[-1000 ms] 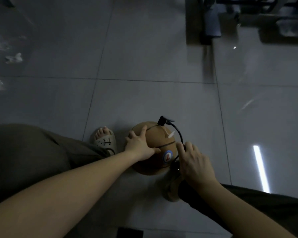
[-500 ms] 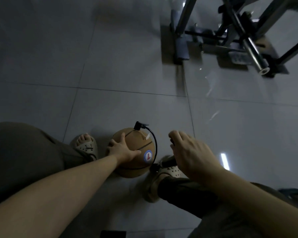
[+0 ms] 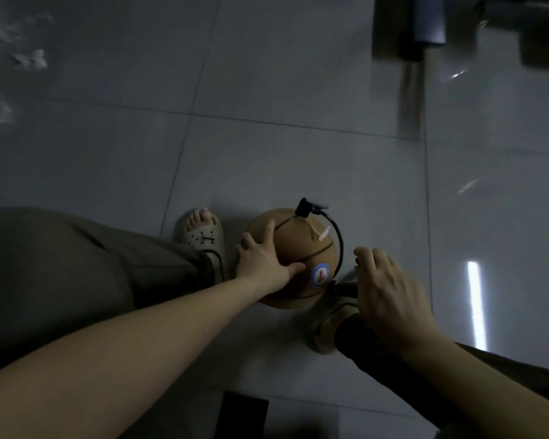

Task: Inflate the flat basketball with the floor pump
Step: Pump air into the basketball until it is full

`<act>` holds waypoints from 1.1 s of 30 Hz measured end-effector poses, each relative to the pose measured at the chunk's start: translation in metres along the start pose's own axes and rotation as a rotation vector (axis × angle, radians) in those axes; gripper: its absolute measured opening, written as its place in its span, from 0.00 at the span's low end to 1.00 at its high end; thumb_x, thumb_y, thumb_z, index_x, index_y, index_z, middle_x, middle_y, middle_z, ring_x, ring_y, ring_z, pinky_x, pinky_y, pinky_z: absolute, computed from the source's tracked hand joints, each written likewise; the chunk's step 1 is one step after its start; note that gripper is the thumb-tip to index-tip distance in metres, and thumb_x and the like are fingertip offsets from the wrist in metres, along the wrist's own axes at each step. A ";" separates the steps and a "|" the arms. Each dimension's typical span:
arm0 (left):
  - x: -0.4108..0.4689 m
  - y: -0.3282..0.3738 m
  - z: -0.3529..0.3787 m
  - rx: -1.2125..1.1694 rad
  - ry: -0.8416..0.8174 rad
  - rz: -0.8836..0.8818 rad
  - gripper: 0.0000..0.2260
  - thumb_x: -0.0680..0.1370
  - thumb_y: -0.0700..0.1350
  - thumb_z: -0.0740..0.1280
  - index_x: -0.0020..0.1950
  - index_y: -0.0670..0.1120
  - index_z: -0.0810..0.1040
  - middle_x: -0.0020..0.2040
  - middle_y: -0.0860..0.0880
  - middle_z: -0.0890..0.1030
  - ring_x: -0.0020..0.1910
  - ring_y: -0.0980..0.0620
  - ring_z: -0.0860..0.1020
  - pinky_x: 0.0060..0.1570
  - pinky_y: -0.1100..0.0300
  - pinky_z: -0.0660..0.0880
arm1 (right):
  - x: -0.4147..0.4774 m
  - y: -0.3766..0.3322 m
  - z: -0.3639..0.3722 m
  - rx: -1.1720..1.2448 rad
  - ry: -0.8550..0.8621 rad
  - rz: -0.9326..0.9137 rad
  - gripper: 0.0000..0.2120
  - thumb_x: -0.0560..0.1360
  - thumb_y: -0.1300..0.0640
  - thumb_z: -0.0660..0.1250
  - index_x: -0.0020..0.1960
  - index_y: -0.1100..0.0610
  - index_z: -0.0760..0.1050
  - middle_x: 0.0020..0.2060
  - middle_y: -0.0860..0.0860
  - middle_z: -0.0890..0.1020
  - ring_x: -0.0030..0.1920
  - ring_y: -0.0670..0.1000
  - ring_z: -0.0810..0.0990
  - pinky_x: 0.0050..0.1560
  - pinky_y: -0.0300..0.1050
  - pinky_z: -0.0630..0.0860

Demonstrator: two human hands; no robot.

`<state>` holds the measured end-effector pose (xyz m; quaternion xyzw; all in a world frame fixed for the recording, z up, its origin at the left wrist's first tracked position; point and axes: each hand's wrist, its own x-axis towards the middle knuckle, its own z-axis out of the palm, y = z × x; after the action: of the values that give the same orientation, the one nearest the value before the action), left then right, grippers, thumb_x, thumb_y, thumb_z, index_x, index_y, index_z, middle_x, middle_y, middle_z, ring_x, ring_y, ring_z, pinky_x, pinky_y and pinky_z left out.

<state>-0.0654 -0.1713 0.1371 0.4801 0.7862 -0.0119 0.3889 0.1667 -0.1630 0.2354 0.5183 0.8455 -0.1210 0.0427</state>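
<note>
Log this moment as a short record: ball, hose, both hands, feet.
ball: tan basketball on the grey tiled floor, between the two feet
hose: black, arcs from a connector at the ball's far top round its right side
left hand: fingers spread on the ball's left side
right hand: right of the ball, fingers curled down; what it holds is hidden
feet: left sandal left of the ball; right sandal at its near right
</note>
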 end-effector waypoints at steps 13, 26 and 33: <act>0.002 0.007 -0.009 0.048 -0.037 -0.029 0.54 0.66 0.74 0.69 0.80 0.59 0.39 0.77 0.34 0.51 0.73 0.28 0.58 0.70 0.37 0.64 | 0.009 -0.009 0.014 -0.006 -0.083 0.091 0.17 0.77 0.50 0.54 0.64 0.52 0.63 0.49 0.53 0.73 0.46 0.56 0.77 0.34 0.47 0.65; -0.004 0.018 -0.023 0.083 -0.113 0.013 0.56 0.67 0.72 0.72 0.80 0.60 0.37 0.78 0.32 0.48 0.74 0.26 0.56 0.71 0.36 0.60 | -0.029 -0.025 -0.111 0.009 0.112 0.006 0.15 0.82 0.54 0.56 0.68 0.53 0.61 0.51 0.53 0.74 0.43 0.52 0.73 0.38 0.45 0.71; 0.003 0.012 -0.019 0.076 -0.105 0.002 0.55 0.67 0.70 0.73 0.80 0.61 0.38 0.79 0.33 0.46 0.76 0.26 0.53 0.71 0.35 0.60 | -0.029 -0.028 -0.064 0.016 0.089 0.082 0.20 0.77 0.52 0.54 0.69 0.54 0.60 0.51 0.54 0.72 0.42 0.50 0.69 0.34 0.43 0.64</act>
<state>-0.0684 -0.1552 0.1522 0.4941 0.7632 -0.0666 0.4110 0.1588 -0.1845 0.3076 0.5577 0.8236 -0.1026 0.0058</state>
